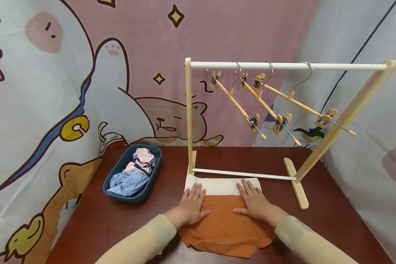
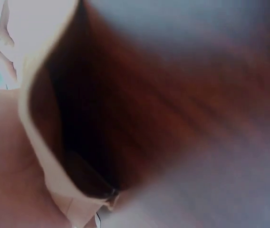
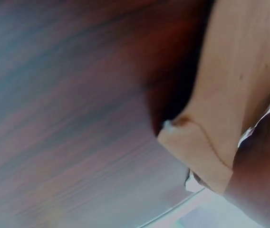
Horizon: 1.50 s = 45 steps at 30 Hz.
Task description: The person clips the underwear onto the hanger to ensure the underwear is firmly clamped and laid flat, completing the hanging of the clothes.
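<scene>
An orange garment (image 1: 229, 223) with a wide white band (image 1: 217, 186) along its far edge lies spread flat on the table. My left hand (image 1: 192, 205) rests on its left side, fingers straight and reaching onto the band. On the right side my right hand (image 1: 255, 201) lies flat in the same way, its fingertips on the white band. In the left wrist view, part of the garment's edge (image 2: 37, 137) stands up off the table close to the camera. The right wrist view shows a stitched orange corner (image 3: 201, 147) of it over the wood.
Just beyond the garment stands a wooden rack (image 1: 189, 121) with a white top rail (image 1: 217, 65). Three clip hangers (image 1: 239, 104) hang from it. To the left, a blue basket (image 1: 132, 199) holds pink cloth (image 1: 144, 156) and light blue cloth (image 1: 125, 183). A printed curtain (image 1: 250, 29) closes off the back.
</scene>
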Motion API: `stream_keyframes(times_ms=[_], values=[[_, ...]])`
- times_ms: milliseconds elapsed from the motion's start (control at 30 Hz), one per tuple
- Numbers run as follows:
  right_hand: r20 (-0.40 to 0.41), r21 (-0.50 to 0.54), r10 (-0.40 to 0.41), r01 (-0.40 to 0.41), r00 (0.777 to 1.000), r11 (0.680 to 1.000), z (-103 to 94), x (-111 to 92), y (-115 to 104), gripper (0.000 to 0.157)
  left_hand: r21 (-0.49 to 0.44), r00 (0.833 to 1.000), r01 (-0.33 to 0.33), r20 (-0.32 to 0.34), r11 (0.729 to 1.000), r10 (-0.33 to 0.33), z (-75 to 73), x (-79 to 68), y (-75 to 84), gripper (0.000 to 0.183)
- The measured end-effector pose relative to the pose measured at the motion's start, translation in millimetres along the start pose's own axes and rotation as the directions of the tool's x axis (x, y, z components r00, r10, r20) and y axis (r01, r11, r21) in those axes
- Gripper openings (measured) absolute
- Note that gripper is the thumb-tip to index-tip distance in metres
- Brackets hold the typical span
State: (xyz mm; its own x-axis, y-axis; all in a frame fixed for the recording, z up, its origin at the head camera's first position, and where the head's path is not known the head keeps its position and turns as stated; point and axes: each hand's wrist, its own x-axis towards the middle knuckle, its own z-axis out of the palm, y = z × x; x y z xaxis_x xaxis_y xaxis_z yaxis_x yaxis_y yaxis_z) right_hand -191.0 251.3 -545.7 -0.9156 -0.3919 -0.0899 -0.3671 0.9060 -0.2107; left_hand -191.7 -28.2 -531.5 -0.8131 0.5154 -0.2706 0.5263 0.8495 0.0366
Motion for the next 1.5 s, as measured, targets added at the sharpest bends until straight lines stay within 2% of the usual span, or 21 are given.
stream_keyframes(times_ms=[233,367,467,667,867,933,1133,1233,1500], values=[[-0.014,0.000,-0.009,0.009,1.000,1.000,-3.1,-6.1,5.0,0.101,-0.017,1.000,0.000,-0.002,1.000,0.000,3.7,-0.5,8.8,0.078],[-0.021,0.010,0.001,-0.001,1.000,1.000,-2.8,-7.9,6.3,0.101,-0.005,1.000,-0.019,-0.022,1.000,0.019,4.8,2.2,7.9,0.079],[-0.006,-0.002,0.026,-0.026,1.000,1.000,-0.5,-8.7,7.5,0.103,-0.001,0.999,-0.030,-0.022,1.000,0.030,5.2,4.0,5.9,0.080],[-0.027,-0.015,0.043,-0.043,0.999,0.999,6.2,-11.4,14.4,0.104,-0.002,0.999,-0.040,-0.023,0.999,0.040,3.8,6.4,7.0,0.081],[0.007,-0.036,0.036,-0.036,0.999,0.999,-3.1,-12.9,8.7,0.101,0.020,0.999,-0.030,-0.024,0.999,0.030,3.7,6.7,6.3,0.083],[0.001,-0.046,0.029,-0.029,1.000,0.999,-5.8,-14.2,6.4,0.099,0.026,0.999,-0.029,-0.037,0.999,0.030,4.5,8.2,5.4,0.085],[-0.065,-0.055,-0.015,0.012,0.998,0.998,2.4,-17.1,9.7,0.097,-0.004,0.998,-0.017,-0.066,1.000,0.016,5.2,14.6,4.1,0.084],[-0.079,-0.038,-0.031,0.028,0.996,0.999,7.7,-19.0,12.9,0.096,-0.018,0.999,-0.009,-0.054,1.000,0.008,3.7,16.2,3.4,0.079],[-0.113,-0.098,-0.022,0.011,0.993,0.995,19.2,-20.5,28.8,0.094,0.007,1.000,0.008,-0.012,1.000,-0.008,2.0,20.3,1.6,0.080]])
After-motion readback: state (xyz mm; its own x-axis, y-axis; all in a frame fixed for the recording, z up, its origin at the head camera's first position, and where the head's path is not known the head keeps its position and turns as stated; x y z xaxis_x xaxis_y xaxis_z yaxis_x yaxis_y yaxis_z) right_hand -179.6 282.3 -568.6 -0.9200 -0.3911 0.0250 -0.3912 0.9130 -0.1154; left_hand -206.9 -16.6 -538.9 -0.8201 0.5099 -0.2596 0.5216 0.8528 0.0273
